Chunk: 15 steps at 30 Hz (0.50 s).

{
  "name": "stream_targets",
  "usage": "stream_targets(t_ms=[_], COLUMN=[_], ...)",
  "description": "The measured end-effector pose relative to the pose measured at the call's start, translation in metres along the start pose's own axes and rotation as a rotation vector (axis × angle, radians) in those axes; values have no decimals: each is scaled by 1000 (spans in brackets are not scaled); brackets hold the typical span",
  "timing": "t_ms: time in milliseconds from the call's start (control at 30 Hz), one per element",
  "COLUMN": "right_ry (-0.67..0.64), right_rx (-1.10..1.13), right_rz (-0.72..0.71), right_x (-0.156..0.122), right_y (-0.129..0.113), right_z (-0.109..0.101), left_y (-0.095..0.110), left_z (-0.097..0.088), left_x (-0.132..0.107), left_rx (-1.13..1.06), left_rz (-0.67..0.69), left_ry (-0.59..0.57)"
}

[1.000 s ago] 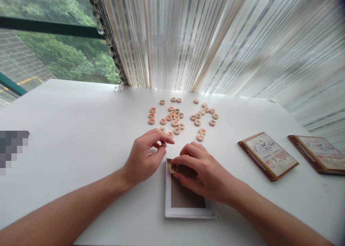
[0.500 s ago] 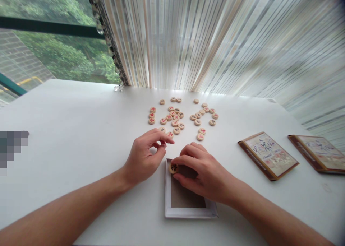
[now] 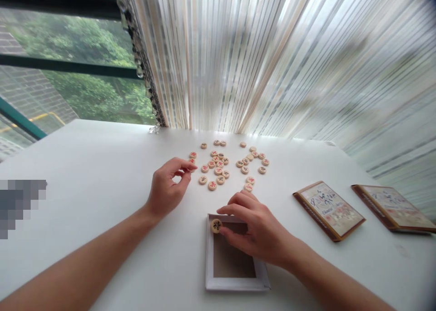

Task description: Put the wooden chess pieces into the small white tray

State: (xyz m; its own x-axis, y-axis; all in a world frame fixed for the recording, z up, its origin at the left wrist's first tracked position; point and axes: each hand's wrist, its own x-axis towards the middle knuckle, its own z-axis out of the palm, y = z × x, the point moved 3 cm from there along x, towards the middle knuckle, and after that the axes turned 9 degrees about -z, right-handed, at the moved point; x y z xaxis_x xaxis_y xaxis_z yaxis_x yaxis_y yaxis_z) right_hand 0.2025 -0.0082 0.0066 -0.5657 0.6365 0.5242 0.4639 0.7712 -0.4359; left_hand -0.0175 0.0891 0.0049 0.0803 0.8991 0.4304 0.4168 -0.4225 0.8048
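Note:
My left hand (image 3: 170,184) reaches to the left edge of the scattered pieces, thumb and index finger closed on a red-marked Chinese chess piece (image 3: 192,169) that they partly cover. In the top left corner of a shallow white box tray (image 3: 235,284) with a brown inside lies a round wooden Chinese chess piece (image 3: 215,226) with a black character. Over that tray is my right hand (image 3: 255,224), its thumb tip beside the black-marked piece and its index finger lifted away. Thumb and fingers are apart there.
Several more wooden pieces (image 3: 218,171), marked red or black, lie loose beyond the hands; a few show blank faces. To the right rest two printed brown boxes (image 3: 329,210), (image 3: 397,206). A string curtain (image 3: 218,66) hangs along the table's (image 3: 109,165) far edge.
My left hand has moved left and away to a red-marked piece. My right fingers have let go of the black-marked piece in the tray corner. The camera view has tilted up slightly.

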Motion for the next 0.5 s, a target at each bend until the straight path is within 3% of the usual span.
stream_targets(t_ms=[167, 267, 500], right_ry=[161, 281, 409], right_rx=[-22, -67, -136], right_rz=[43, 164, 277], right_x=[0, -2, -7], right_y=[16, 36, 69], right_z=[-13, -23, -34], left_y=[-6, -5, -5], left_z=[-2, 3, 13], left_x=[13, 19, 46], left_rx=[32, 42, 193], left_rz=[-49, -40, -47], left_ry=[69, 73, -58])
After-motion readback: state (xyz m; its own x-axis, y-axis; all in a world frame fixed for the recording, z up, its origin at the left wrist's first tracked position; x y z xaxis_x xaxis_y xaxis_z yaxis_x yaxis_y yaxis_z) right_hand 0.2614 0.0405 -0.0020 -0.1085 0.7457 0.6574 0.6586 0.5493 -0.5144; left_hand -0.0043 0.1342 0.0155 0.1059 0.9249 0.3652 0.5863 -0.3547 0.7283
